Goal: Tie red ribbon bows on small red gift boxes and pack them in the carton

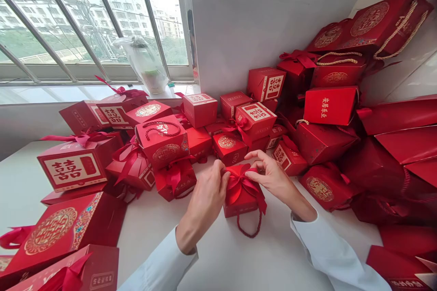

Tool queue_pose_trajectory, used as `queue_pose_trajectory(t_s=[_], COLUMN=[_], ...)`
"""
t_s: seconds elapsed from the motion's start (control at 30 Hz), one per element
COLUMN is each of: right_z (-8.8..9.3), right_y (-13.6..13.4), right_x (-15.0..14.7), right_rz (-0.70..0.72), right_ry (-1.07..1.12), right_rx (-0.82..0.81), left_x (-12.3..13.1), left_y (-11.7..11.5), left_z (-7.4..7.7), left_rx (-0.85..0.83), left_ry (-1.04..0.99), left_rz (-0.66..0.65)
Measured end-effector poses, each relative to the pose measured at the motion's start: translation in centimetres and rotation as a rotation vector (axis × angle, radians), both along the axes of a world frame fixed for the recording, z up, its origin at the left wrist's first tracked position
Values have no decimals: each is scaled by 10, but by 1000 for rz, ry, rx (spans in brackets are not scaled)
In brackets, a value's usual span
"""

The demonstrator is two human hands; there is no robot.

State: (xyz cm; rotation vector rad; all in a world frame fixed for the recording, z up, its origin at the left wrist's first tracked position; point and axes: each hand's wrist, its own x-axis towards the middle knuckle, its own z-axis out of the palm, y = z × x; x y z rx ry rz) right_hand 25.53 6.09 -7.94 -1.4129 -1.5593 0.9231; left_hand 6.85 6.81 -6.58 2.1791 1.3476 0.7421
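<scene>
A small red gift box [235, 209] stands on the white table in front of me. Across its top lies a red ribbon bow [243, 183], and a twisted dark red cord handle [250, 235] hangs down its near side. My left hand [210, 191] is closed at the bow's left side, thumb and fingers pinching the ribbon there. On the other side my right hand [269, 175] pinches the bow's right loop between thumb and index finger, its other fingers loosely curled. The fingertips of my left hand partly hide the ribbon they grip.
Many red gift boxes [164, 141] crowd the back of the white table [218, 263]. More red boxes [327, 186] are piled at the right, larger ones [68, 223] at the left. A plastic-wrapped cup [146, 66] stands on the sill by the barred window.
</scene>
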Motion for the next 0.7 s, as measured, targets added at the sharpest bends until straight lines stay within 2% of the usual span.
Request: queue_pose_trajectory(t_s=[0.13, 0.3, 0.4, 0.57, 0.7], right_z=[-4, -6, -7, -7, -8], right_y=[3, 5, 6, 7, 8], right_x=[3, 3, 2, 1, 2], right_rz=[-20, -42, -44, -79, -84], right_ry=[49, 201, 299, 341, 376], right_rx=[-11, -49, -79, -93, -111], left_x=[4, 8, 11, 17, 20], left_y=[-2, -7, -11, -16, -17], left_z=[-5, -4, -2, -3, -3], left_rx=[50, -10, -22, 31, 46], left_ry=[44, 143, 250, 450, 581], left_rz=[17, 12, 43, 135, 146])
